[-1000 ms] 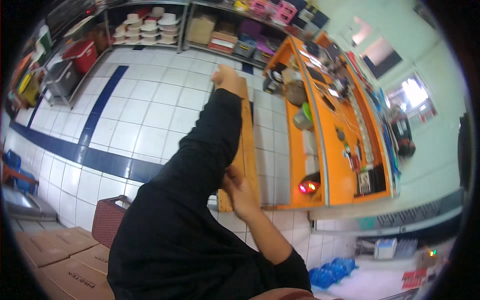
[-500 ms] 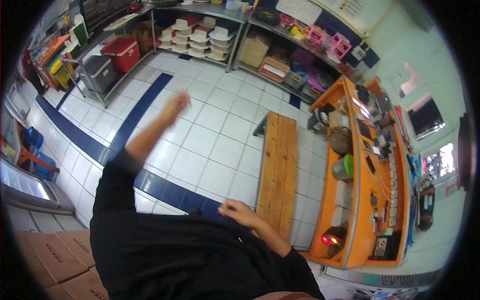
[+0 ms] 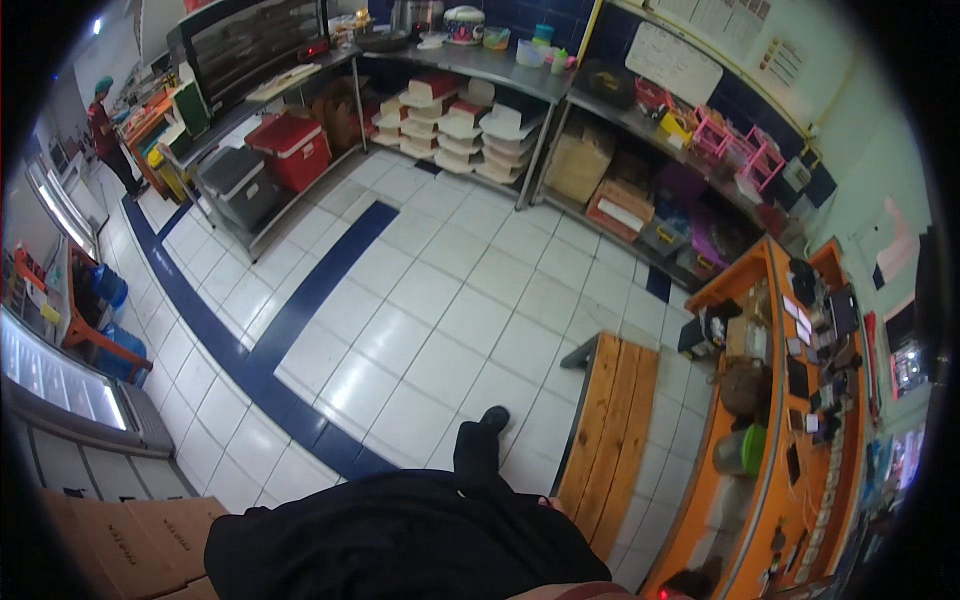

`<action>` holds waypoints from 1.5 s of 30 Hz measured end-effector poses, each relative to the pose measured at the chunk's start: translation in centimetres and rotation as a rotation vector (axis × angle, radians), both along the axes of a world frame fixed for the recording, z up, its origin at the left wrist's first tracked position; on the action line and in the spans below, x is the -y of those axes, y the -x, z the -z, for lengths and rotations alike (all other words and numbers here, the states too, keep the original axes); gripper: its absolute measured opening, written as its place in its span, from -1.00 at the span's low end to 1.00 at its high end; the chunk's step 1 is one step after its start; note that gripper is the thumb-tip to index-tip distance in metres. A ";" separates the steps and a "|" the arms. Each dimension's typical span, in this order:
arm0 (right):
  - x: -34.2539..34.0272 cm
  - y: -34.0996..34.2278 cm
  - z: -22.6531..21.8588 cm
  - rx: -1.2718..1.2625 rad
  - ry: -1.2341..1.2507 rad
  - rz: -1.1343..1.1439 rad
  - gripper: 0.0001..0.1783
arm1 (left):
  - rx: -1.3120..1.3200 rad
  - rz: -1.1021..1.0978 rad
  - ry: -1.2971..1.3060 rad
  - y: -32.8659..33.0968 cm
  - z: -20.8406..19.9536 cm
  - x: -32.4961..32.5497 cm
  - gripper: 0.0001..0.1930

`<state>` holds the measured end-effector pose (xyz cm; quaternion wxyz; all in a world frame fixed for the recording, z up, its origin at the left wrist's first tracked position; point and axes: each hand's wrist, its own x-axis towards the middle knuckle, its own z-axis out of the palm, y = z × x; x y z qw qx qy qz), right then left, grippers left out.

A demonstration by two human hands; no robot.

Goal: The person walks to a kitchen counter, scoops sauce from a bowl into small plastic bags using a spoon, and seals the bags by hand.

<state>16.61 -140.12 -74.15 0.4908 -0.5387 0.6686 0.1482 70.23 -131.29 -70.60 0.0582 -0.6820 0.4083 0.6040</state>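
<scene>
My left hand is out of view, hidden below or behind my black top [image 3: 370,545]. Of my right hand [image 3: 551,503] only a small bit of the fingers shows, at the edge of the dark cloth beside the wooden bench [image 3: 612,425]. How those fingers are held, and whether anything is in them, cannot be made out. One of my feet, in a black shoe [image 3: 495,418], is forward on the white tiles to the left of the bench.
An orange shelf unit [image 3: 745,400] lines the right side. Steel tables [image 3: 470,72] with stacked white trays [image 3: 462,135] stand ahead. Red [image 3: 290,150] and grey [image 3: 238,188] coolers sit at left, cardboard boxes [image 3: 130,550] at lower left. Another person [image 3: 108,135] stands far left.
My left arm, stretched out ahead before, has dropped out of view. The right hand has lowered until mostly hidden. A foot now shows forward, and the view takes in more of the far room.
</scene>
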 end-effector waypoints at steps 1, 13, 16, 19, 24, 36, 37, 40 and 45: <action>3.0 -0.1 0.4 0.019 0.012 -0.001 -0.64 | 0.019 -0.019 0.007 0.3 0.0 3.0 -0.58; 51.1 -16.7 -6.3 0.343 0.613 -0.047 -0.55 | -0.056 -0.027 0.443 10.2 -5.4 48.4 -0.60; 58.2 -16.4 -4.9 0.433 0.537 -0.125 -0.51 | -0.061 0.025 0.353 10.0 -4.6 55.7 -0.60; 63.9 -15.9 -3.2 0.562 0.447 -0.227 -0.45 | -0.061 0.123 0.247 8.2 -3.0 64.0 -0.60; 71.9 -7.0 -6.1 0.243 0.102 0.171 -0.35 | -0.002 0.263 0.145 4.7 -1.0 79.2 -0.60; 80.6 12.2 -2.5 0.045 0.066 0.831 -0.36 | 0.063 0.563 0.303 18.9 2.4 111.9 -0.60; 81.8 13.6 -1.9 0.055 0.044 0.828 -0.37 | 0.017 0.590 0.417 21.9 3.7 113.7 -0.60; 85.7 18.1 0.3 0.076 0.017 0.704 -0.37 | 0.156 0.574 0.684 35.1 -1.0 119.4 -0.52; 95.7 26.8 4.0 0.228 0.280 0.265 -0.38 | -0.142 0.447 0.688 49.9 -7.6 129.1 -0.49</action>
